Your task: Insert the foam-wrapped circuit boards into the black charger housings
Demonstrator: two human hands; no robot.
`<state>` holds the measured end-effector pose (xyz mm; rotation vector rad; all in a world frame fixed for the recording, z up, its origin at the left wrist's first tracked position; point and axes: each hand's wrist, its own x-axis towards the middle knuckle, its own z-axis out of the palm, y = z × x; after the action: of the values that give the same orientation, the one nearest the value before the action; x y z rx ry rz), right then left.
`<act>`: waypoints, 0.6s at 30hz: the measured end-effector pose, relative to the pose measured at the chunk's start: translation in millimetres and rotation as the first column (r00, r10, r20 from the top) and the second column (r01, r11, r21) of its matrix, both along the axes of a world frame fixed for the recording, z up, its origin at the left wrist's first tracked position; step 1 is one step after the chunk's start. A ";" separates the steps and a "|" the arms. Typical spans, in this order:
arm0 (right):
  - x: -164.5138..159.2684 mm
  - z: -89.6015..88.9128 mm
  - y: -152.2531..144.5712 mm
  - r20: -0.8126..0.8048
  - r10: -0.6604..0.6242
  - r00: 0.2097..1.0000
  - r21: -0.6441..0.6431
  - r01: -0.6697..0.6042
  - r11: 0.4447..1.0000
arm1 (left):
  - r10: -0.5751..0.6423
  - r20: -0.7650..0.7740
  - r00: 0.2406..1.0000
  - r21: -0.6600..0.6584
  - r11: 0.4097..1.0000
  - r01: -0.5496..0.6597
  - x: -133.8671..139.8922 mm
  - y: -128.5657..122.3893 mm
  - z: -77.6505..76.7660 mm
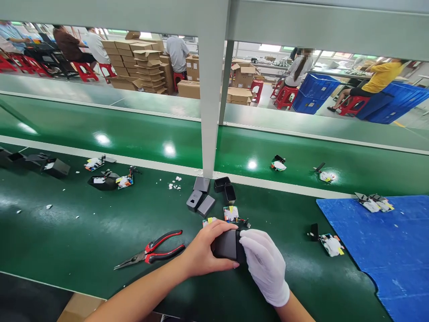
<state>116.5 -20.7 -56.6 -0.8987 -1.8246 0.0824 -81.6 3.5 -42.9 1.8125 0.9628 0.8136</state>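
My bare left hand [211, 248] is wrapped around a dark grey plastic casing [226, 245], thumb and fingers on opposite sides. In a white glove, my right hand [264, 261] pinches the black right end of that casing; its fingertips partly hide the edge. Just beyond my hands lies a circuit board [231, 213] with white filler and a short cable. Another board [209, 221] is partly covered by my left fingers. Red-and-black long-nose pliers [147, 252] rest on the green bench with handles spread, left of my hands.
Grey casings [201, 184] and open black shells [229, 193] stand beyond my hands, by the upright post [211, 112]. More boards [331, 245] and dark housings [56, 167] lie along the bench. A blue mat [398, 250] covers the right side. White crumbs [174, 182] are scattered about.
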 end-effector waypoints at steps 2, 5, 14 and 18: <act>0.2 -1.3 -0.3 0.002 0.010 1.000 -0.007 -0.010 1.000 | -0.022 0.006 1.000 -0.004 1.000 0.022 0.7 -0.3 -1.5; 0.0 -3.5 -2.0 -0.002 0.002 1.000 -0.042 -0.002 0.999 | -0.032 0.018 0.999 0.009 0.999 0.031 3.2 -2.4 -4.7; -3.7 -4.4 -5.3 -0.021 0.007 1.000 -0.069 -0.008 0.998 | 0.077 -0.012 0.997 0.105 0.992 -0.076 7.3 -7.4 -18.1; -11.0 0.8 -2.3 0.001 0.015 1.000 -0.099 -0.014 0.995 | 0.155 0.029 0.987 0.071 0.985 -0.157 8.8 -6.4 -11.9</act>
<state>105.5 -23.0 -55.8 -0.9552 -1.8419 0.1829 -72.7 -2.9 -54.8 1.8017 1.0827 0.9766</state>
